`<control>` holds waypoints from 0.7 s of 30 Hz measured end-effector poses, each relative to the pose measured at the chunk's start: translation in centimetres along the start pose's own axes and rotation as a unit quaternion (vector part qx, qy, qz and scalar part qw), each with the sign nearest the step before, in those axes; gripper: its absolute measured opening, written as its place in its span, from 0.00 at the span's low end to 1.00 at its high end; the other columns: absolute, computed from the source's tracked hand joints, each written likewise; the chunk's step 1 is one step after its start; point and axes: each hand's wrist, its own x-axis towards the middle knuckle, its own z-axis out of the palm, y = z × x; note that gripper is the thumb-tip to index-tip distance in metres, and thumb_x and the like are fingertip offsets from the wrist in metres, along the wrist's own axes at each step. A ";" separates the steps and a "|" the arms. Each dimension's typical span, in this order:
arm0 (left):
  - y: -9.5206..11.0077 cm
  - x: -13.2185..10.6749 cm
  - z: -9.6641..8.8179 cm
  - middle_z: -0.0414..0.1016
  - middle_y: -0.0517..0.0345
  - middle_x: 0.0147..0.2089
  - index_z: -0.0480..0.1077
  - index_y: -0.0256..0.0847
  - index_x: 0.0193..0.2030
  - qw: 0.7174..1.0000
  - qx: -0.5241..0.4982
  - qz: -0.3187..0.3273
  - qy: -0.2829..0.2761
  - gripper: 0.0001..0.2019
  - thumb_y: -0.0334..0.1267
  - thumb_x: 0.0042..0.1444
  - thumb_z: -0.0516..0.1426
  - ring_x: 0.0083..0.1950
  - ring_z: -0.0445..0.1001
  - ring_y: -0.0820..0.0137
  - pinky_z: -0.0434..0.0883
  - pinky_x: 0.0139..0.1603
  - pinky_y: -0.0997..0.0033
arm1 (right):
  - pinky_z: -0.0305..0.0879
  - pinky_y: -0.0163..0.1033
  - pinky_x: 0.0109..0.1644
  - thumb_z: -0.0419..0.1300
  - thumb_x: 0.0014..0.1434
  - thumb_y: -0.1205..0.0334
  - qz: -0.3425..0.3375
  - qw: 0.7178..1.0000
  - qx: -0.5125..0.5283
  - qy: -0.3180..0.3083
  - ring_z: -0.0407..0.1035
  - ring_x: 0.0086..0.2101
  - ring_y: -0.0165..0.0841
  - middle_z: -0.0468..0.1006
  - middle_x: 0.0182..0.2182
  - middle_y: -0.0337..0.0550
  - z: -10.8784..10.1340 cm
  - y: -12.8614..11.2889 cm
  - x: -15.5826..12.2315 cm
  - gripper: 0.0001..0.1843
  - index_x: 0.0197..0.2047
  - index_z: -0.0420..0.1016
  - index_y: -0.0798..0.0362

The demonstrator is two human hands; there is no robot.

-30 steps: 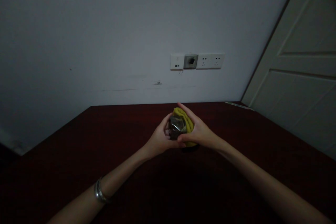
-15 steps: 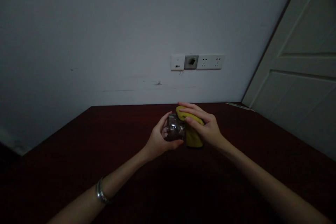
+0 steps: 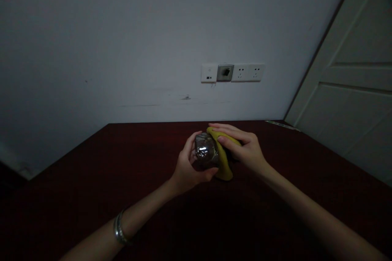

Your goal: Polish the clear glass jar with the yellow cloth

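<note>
Yellow cloth, soft and folded, lies against the right side of a small, shiny, rounded container, see-through and dark brown, perhaps glass or clear plastic. The container sits in my left hand, over the middle of the table towards its far edge; I cannot tell whether its underside touches the wood. My left fingers curl behind it, the thumb along its near lower side. My right hand pinches the cloth between thumb and flattened fingers, one end drooping below. A smooth silvery bracelet circles my left wrist. Beneath spreads the dark red table, flat and faintly glossy, meeting a pale, scuffed wall with square sockets. To the right stands a panelled door.
</note>
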 end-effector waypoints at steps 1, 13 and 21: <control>0.0 0.1 0.0 0.68 0.42 0.56 0.54 0.39 0.60 1.000 0.002 0.006 -0.002 0.43 0.39 0.37 0.69 0.57 0.69 0.54 0.70 0.55 0.58 | 0.66 0.53 0.57 0.62 0.57 0.61 -0.005 1.000 0.009 0.001 0.70 0.51 0.39 0.78 0.49 0.39 0.1 0.0 -0.1 0.12 0.44 0.79 0.40; 0.2 0.2 0.2 0.67 0.42 0.56 0.54 0.39 0.58 0.999 -0.019 -0.026 0.012 0.42 0.39 0.37 0.69 0.56 0.70 0.55 0.70 0.55 0.60 | 0.55 0.54 0.64 0.55 0.61 0.50 0.077 0.991 0.092 -0.054 0.63 0.57 0.39 0.73 0.54 0.38 -0.3 0.3 -0.1 0.15 0.48 0.77 0.42; 0.1 0.5 0.0 0.69 0.42 0.55 0.57 0.38 0.57 0.999 -0.016 -0.025 0.037 0.41 0.40 0.36 0.69 0.53 0.72 0.56 0.73 0.50 0.60 | 0.59 0.51 0.61 0.62 0.55 0.55 0.055 0.993 0.036 -0.097 0.66 0.54 0.39 0.72 0.54 0.39 -0.9 0.4 -0.2 0.22 0.54 0.71 0.39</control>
